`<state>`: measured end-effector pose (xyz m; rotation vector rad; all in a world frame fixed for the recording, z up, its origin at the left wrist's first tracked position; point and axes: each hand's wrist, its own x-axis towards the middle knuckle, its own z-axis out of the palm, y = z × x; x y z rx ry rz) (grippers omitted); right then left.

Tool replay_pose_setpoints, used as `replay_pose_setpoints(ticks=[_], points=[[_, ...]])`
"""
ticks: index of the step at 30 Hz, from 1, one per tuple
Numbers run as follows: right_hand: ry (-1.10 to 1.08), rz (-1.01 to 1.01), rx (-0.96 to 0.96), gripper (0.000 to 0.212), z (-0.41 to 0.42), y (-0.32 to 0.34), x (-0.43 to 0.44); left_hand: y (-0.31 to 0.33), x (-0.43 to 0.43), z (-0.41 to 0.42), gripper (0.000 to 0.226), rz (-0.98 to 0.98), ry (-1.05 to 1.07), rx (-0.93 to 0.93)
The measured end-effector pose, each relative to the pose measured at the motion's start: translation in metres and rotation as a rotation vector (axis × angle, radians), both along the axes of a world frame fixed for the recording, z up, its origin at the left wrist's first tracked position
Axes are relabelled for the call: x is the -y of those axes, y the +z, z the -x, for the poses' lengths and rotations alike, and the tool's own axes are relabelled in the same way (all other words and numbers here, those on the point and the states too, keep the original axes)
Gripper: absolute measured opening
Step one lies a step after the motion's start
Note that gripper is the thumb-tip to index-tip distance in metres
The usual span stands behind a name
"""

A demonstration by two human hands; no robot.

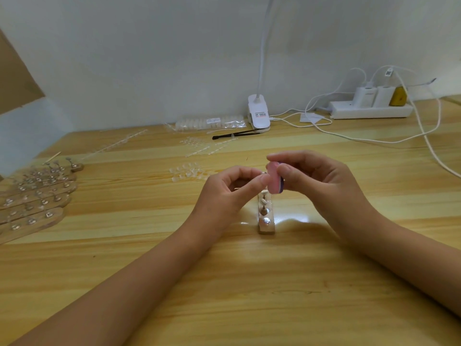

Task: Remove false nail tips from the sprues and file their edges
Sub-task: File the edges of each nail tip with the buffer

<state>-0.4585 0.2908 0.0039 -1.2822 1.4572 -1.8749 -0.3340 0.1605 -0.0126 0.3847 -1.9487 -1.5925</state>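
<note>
Your left hand (230,187) pinches a small nail tip (263,173) against the pink nail file (274,178), which your right hand (320,177) grips, both above the wooden holder (266,222), midway between the left and right edges of the worktop (224,290).

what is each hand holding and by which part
The right hand pinches the pink file by its upper end. The left hand pinches a tiny nail tip between thumb and forefinger; which part of it cannot be told.

Labels on lamp clip (260,114), nail-tip bag (213,120) and cable tag (388,72), all too blurred to read.
</note>
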Motion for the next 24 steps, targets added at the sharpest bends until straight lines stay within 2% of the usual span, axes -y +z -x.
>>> replay_pose_setpoints(ticks=[10, 16, 20, 24], points=[[-0.016, -0.039, -0.004, 0.033, 0.001, -0.0031, 0.0017, -0.0017, 0.0037, 0.0011, 0.039, -0.068, 0.047, -0.025], [-0.031, 0.069, 0.032, 0.025, 0.0019, 0.0036, -0.0022, -0.0003, 0.0026, 0.0014, 0.03, -0.064, 0.022, -0.012], [0.044, 0.0, 0.045, 0.026, -0.0006, 0.0014, 0.0006, -0.0007, 0.0023, 0.0013, 0.032, -0.052, 0.025, -0.014], [-0.023, 0.098, 0.061, 0.028, 0.0025, 0.0049, -0.0006, 0.0006, 0.0027, 0.0006, 0.03, -0.059, 0.024, -0.026]])
